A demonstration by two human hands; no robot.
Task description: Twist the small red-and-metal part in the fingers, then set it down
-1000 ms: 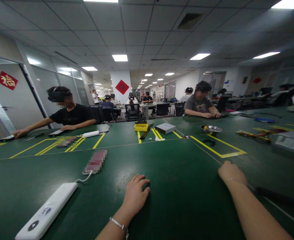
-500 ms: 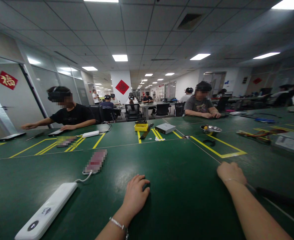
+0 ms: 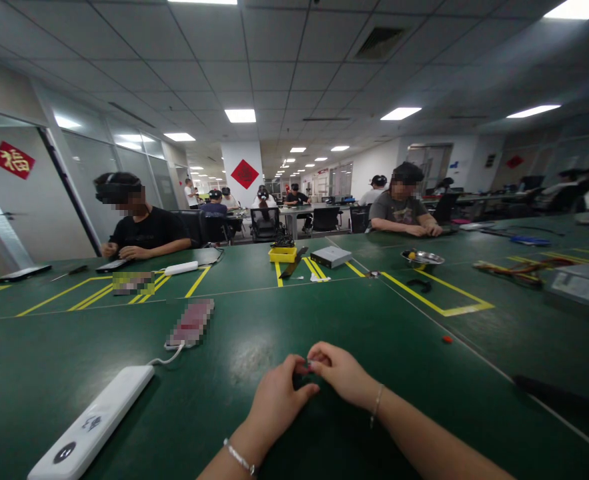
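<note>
Over the green table (image 3: 214, 413), my two hands meet in front of me with fingertips close together. My right hand (image 3: 347, 375) is closed in a pinch, thumb against index finger; whatever is between them is too small to make out. Beside it, my left hand (image 3: 280, 395) is curved, its thumb standing apart from the fingers and their tips near the right fingertips. A small red piece (image 3: 447, 339) lies on the table to the right, near the seam.
A white power bank (image 3: 97, 417) is cabled to a phone (image 3: 191, 323) on the left. Farther back stand a yellow box (image 3: 283, 255), a grey metal box (image 3: 331, 257) and a metal bowl (image 3: 423, 257). A black rod-like thing (image 3: 549, 393) lies right. Co-workers sit opposite.
My right hand has moved left from the seam to my left hand, uncovering the red piece. My left hand has turned toward it. The co-worker at left has drawn in an outstretched arm.
</note>
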